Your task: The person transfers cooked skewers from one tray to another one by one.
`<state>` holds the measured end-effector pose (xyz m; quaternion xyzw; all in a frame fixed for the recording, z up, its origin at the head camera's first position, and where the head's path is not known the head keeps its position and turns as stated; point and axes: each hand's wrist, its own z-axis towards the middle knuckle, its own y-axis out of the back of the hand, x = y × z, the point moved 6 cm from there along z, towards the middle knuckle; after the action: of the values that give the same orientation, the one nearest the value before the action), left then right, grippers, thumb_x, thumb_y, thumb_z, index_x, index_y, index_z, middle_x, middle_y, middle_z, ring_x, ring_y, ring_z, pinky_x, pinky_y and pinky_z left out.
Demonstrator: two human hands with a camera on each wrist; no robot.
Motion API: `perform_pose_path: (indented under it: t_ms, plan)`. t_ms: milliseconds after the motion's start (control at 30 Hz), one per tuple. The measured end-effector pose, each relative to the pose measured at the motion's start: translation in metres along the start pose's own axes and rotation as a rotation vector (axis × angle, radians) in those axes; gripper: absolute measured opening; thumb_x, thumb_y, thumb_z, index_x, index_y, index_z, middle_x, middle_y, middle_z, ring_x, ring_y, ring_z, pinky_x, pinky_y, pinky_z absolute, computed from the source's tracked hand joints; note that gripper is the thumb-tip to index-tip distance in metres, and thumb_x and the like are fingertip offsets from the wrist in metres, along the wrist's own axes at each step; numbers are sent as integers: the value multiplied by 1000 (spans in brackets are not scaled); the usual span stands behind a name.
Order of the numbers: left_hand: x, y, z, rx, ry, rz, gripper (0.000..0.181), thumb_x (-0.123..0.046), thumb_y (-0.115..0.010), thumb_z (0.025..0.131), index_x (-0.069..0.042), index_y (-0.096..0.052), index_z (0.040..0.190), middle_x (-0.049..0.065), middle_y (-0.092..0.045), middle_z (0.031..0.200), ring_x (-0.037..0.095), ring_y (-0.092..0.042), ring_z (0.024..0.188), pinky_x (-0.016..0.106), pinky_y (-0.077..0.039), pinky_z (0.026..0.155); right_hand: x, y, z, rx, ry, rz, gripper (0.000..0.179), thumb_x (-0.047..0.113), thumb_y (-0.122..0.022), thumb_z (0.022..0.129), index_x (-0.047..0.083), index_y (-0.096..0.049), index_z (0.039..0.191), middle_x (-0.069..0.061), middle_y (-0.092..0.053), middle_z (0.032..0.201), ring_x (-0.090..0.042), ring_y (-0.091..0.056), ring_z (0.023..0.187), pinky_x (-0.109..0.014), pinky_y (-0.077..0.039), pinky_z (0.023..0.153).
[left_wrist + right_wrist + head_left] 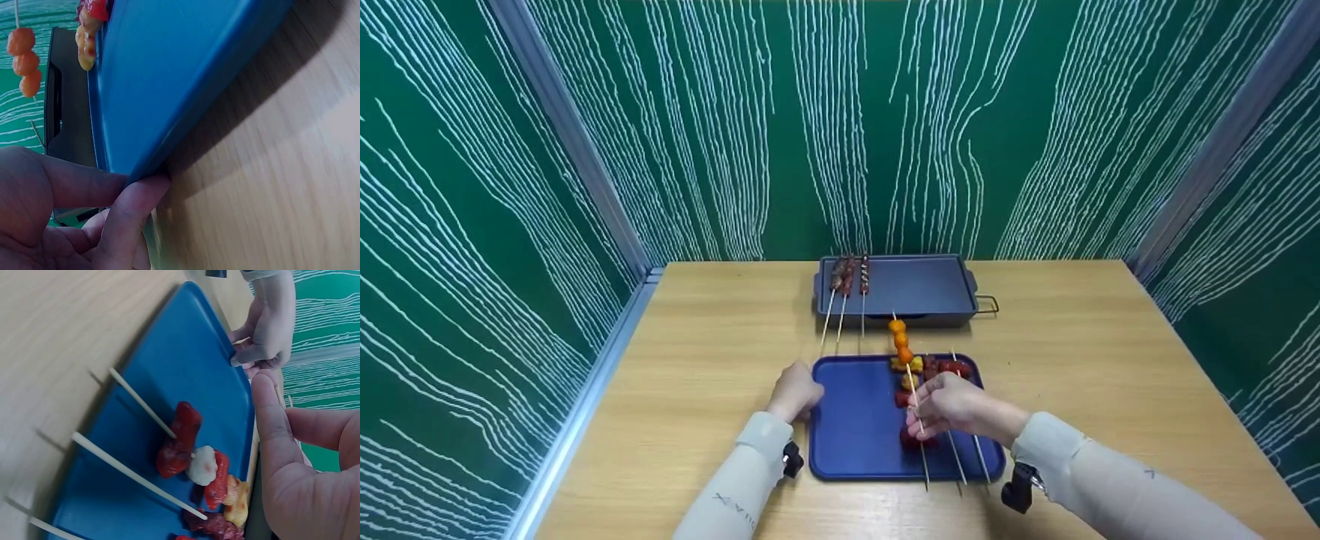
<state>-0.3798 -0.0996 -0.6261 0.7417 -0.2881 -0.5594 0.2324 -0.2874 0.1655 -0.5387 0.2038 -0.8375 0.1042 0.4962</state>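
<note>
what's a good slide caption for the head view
Right grip holds a skewer of three orange balls over the blue tray while the left grip holds the tray's edge, gray pan behind.

Left passable, right crowded
Past the left hand [795, 391], the blue rounded-rectangular tray [851, 420] has a bare left half; colourful food skewers on wooden sticks [931, 367] and the right hand [952, 405] crowd the right.

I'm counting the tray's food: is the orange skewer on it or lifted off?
Lifted off: the right hand holds the orange skewer above the tray.
</note>
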Motion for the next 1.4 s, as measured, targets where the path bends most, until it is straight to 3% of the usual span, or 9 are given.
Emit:
perform_pose_path:
  t_ms: [100,300,567,733,767,1000,1233,1333,1400]
  plan:
    - [11,-7,14,11,-3,14,11,0,-53,87,-2,-63,87,20,-68,77,23,-64,42,35,-54,37,-5,-3,-1,12,-7,-10,7,-8,-57,100,-5,-62,104,-13,-75,87,-19,-77,75,-32,-69,72]
    - [9,-4,13,34,34,32,11,-1,-52,87,-4,-62,84,16,-68,71,22,-66,42,35,-56,39,-12,-10,-1,17,-19,-13,11,-11,-56,99,-6,-61,107,-16,-76,88,-20,-77,73,-32,-69,70]
    - [9,-5,10,6,2,34,10,-1,-52,87,-2,-62,85,20,-68,75,23,-65,41,35,-55,37,-23,-18,0,22,-35,-21,11,-12,-57,97,-6,-61,104,-16,-76,84,-20,-76,70,-32,-69,66]
    - [-12,9,-16,15,45,9,10,3,-53,86,-1,-61,82,19,-68,73,21,-62,41,33,-52,37,-28,-22,0,28,-40,-16,12,-14,-56,96,-8,-61,105,-16,-76,83,-20,-76,69,-33,-69,67]
    - [-9,6,-15,14,28,5,9,2,-53,87,-1,-61,83,18,-67,74,19,-61,41,31,-50,36,-28,-22,0,27,-42,-17,12,-14,-56,96,-8,-61,105,-16,-76,83,-20,-76,69,-33,-69,67]
    - [-20,14,-27,1,41,20,12,3,-53,89,-2,-61,83,17,-66,74,19,-60,42,29,-50,37,-33,-26,-2,24,-78,-17,13,-14,-56,96,-6,-63,104,-18,-77,85,-20,-76,69,-33,-69,68]
    - [16,-9,18,11,-27,21,11,-2,-53,83,-8,-60,78,13,-65,71,19,-63,42,35,-56,38,-40,-30,-2,24,-94,-6,11,-13,-56,96,-5,-62,102,-17,-75,84,-20,-76,69,-33,-69,68]
    - [20,-12,22,11,-43,12,11,-2,-54,82,-9,-59,76,12,-64,68,18,-62,40,34,-55,37,-44,-32,-1,28,-104,-10,10,-11,-56,96,-4,-63,100,-17,-75,84,-20,-75,69,-33,-69,68]
    - [9,-5,8,4,-31,12,11,-1,-54,84,-8,-59,78,12,-63,69,18,-61,41,33,-54,37,-46,-33,0,26,-109,-11,10,-10,-57,96,-4,-63,100,-16,-75,83,-20,-75,68,-33,-69,67]
